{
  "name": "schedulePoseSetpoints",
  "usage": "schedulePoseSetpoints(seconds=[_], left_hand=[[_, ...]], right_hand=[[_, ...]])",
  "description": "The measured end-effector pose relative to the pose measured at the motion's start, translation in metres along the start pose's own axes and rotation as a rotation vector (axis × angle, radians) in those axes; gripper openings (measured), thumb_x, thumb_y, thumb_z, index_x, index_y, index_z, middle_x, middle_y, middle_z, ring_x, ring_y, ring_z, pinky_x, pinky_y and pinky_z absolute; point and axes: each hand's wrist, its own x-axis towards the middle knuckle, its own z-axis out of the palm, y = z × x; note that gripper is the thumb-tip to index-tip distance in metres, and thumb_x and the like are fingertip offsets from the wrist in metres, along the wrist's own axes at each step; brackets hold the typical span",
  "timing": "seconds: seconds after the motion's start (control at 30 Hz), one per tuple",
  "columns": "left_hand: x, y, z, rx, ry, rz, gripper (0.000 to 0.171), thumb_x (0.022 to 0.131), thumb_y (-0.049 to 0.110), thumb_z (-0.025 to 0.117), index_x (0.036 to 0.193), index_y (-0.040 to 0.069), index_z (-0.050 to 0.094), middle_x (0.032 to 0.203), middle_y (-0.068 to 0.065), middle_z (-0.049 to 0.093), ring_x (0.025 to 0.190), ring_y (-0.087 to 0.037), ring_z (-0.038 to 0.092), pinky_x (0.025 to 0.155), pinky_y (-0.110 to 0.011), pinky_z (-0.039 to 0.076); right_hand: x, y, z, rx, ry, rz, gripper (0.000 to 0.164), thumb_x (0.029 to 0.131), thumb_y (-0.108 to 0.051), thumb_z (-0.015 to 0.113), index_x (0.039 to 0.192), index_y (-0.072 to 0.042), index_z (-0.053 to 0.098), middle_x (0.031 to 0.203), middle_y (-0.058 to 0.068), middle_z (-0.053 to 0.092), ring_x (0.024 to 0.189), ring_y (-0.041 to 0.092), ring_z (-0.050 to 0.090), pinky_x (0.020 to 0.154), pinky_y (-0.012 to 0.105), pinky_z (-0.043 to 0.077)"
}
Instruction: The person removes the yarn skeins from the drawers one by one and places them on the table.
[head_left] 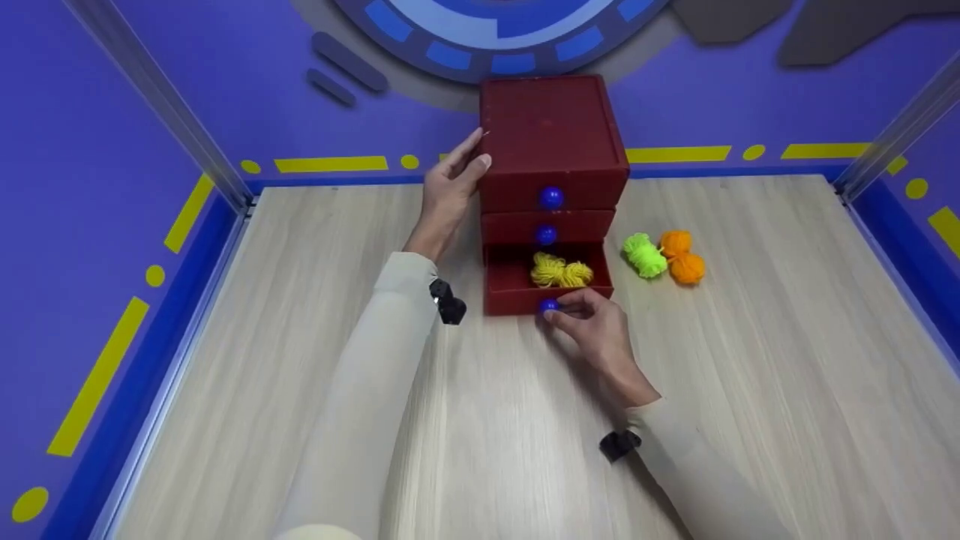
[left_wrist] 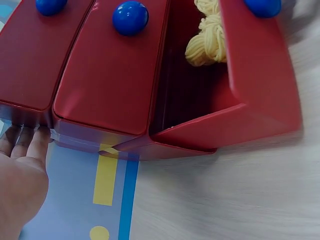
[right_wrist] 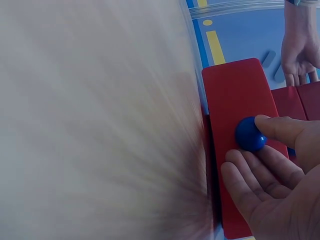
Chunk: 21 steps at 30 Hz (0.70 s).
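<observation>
A dark red three-drawer box (head_left: pixel 551 127) stands at the back of the table, each drawer with a round blue knob. Its bottom drawer (head_left: pixel 510 304) is pulled out, and a yellow yarn bundle (head_left: pixel 561 271) lies inside. My right hand (head_left: pixel 600 330) pinches the bottom drawer's blue knob (right_wrist: pixel 250 134) between thumb and fingers. Against the upper left side of the box rests my left hand (head_left: pixel 448 191), its fingers (left_wrist: pixel 37 145) extended along the wall. The upper two drawers are closed.
To the right of the box lie a lime green yarn bundle (head_left: pixel 644 256) and an orange yarn bundle (head_left: pixel 682 257), side by side. A blue patterned wall (head_left: pixel 360 135) rises close behind the box, with side panels at the left and right table edges.
</observation>
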Motion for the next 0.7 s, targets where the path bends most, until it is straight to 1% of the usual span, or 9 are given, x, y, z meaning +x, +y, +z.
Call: schedulePoseSetpoints(seconds=[0.17,0.3,0.4,0.53,0.7], left_hand=[[0.0,-0.001,0.0,0.001,-0.003,0.01,0.048,0.104,0.017,0.073,0.151,0.017,0.063,0.157,0.001,0.055,0.138,-0.007,0.053,0.108,-0.026,0.048],[-0.001,-0.001,-0.002,0.048,-0.012,0.006,0.049,0.104,0.02,0.073,0.152,0.02,0.062,0.157,0.004,0.054,0.138,-0.004,0.053,0.108,-0.026,0.048],[-0.002,-0.001,-0.003,0.088,-0.025,0.014,0.05,0.105,0.023,0.072,0.153,0.022,0.061,0.158,0.005,0.052,0.138,-0.003,0.052,0.109,-0.027,0.048],[-0.001,-0.002,-0.003,0.069,-0.022,0.014,0.05,0.104,0.022,0.072,0.153,0.021,0.061,0.157,0.004,0.053,0.137,-0.005,0.053,0.108,-0.028,0.048],[0.001,-0.001,-0.002,0.027,-0.015,-0.008,0.049,0.104,0.019,0.073,0.152,0.019,0.062,0.157,0.004,0.054,0.136,-0.005,0.054,0.107,-0.027,0.049]], right_hand=[[-0.005,-0.001,0.0,-0.004,-0.009,0.019,0.023,0.089,-0.01,0.089,0.107,-0.003,0.077,0.099,0.01,0.076,0.092,0.024,0.071,0.076,0.022,0.056],[-0.008,-0.001,-0.001,-0.038,-0.013,-0.01,0.023,0.087,-0.008,0.09,0.105,-0.002,0.077,0.098,0.009,0.077,0.091,0.024,0.072,0.075,0.022,0.056],[-0.009,-0.002,-0.001,-0.055,-0.017,-0.011,0.023,0.087,-0.006,0.09,0.105,-0.002,0.077,0.097,0.009,0.077,0.091,0.024,0.072,0.075,0.022,0.056],[-0.011,-0.003,0.0,-0.059,-0.023,0.025,0.023,0.087,-0.007,0.09,0.106,-0.002,0.078,0.098,0.009,0.077,0.092,0.025,0.072,0.075,0.022,0.056],[-0.013,-0.004,-0.001,-0.049,-0.039,0.05,0.021,0.089,-0.007,0.088,0.106,-0.002,0.078,0.099,0.009,0.077,0.092,0.024,0.071,0.076,0.022,0.056]])
